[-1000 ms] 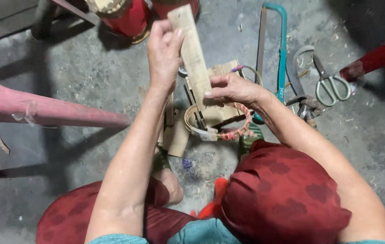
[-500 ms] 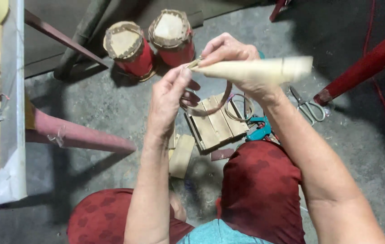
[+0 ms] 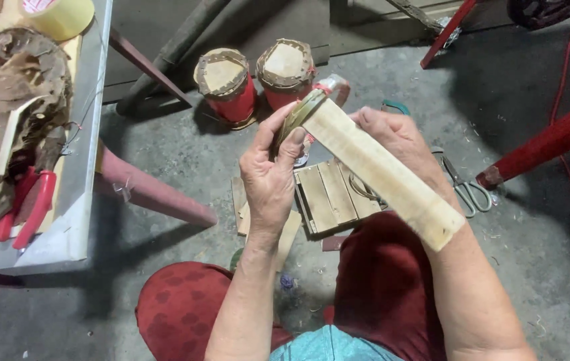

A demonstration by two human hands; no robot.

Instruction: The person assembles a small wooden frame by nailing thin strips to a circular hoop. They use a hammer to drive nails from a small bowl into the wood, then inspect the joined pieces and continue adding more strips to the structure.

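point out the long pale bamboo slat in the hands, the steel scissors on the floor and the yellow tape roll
long pale bamboo slat [image 3: 382, 174], head view, mid flat face
steel scissors [image 3: 467, 189], head view, handle loops
yellow tape roll [image 3: 59, 15], head view, outer side

Yellowish tape roll [image 3: 61, 15] with red-and-white round label, top left on table [image 3: 81, 200].

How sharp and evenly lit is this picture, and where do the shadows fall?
In the head view, the left hand, right hand and the pale bamboo piece they hold are sharp, without motion blur; light is soft and dim, with no glare; dark shadows lie under the grey table and around the two red containers; straight edges bend slightly near the borders.
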